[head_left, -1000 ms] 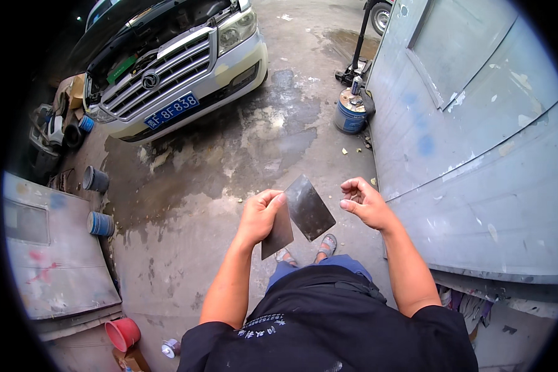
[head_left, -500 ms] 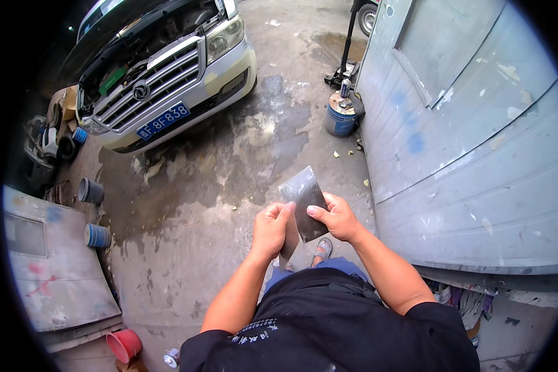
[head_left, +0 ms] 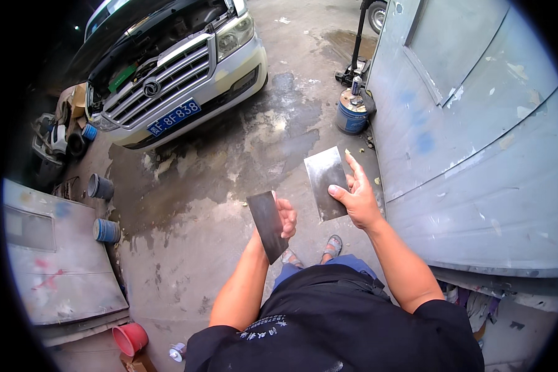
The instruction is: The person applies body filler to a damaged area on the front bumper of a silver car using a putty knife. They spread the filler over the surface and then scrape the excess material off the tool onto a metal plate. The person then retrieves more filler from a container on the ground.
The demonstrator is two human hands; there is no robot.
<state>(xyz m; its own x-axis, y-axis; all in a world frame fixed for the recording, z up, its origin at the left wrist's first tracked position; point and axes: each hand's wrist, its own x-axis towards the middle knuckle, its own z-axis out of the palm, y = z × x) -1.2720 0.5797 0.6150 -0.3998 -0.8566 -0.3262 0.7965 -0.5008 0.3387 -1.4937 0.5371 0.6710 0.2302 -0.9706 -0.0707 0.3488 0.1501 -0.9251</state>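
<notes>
My left hand (head_left: pixel 284 217) holds a dark, flat, rectangular metal putty spreader (head_left: pixel 267 227), which stands tilted and covers the palm and thumb. Its curled fingers show along the right edge. A little farther out and to the right, my right hand (head_left: pixel 361 199) grips a second, shinier putty spreader (head_left: pixel 326 185) by its lower right part. The thumb lies on its face, and the forefinger stretches past its right edge. That blade is bright at the far end and darker toward me. Both hands are apart, in front of my waist above the concrete floor.
A pale van (head_left: pixel 186 87) with its hood up stands at the far left. Pale body panels lean at left (head_left: pixel 62 254) and right (head_left: pixel 471 142). Near them are a blue bucket (head_left: pixel 351 118), a striped blue can (head_left: pixel 107 230), a grey bucket (head_left: pixel 100 186) and a red bucket (head_left: pixel 130 339).
My hands have moved apart, separating the two spreaders. The left one has turned its broad dark face into view; the right has shifted right and outward. The view has shifted slightly.
</notes>
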